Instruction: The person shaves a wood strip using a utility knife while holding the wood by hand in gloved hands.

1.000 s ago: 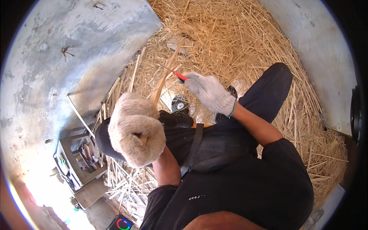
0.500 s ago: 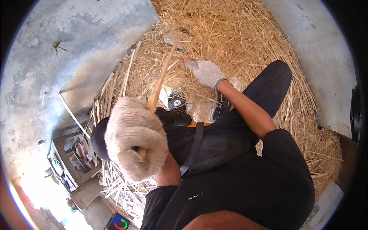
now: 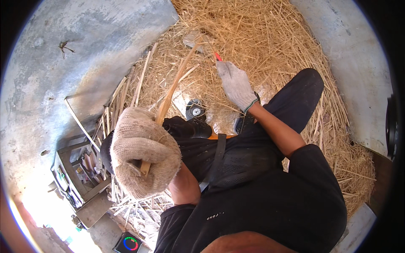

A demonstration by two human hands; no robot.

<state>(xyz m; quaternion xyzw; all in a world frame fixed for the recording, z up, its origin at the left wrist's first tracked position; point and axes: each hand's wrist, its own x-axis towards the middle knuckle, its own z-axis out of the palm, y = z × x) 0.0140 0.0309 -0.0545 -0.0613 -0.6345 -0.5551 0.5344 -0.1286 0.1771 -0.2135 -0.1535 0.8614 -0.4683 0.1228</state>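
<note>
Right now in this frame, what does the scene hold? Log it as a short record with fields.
Left hand: gloved left hand, closed around a pale wooden strip
Right hand: gloved right hand, holding a red-handled tool
Tool tip: too fine to tell whether it touches the strip
Floor ahead: heaped straw-coloured shavings
Person's left: wooden box with assorted items; mottled wall
Lower edge: black device with a coloured ring
</note>
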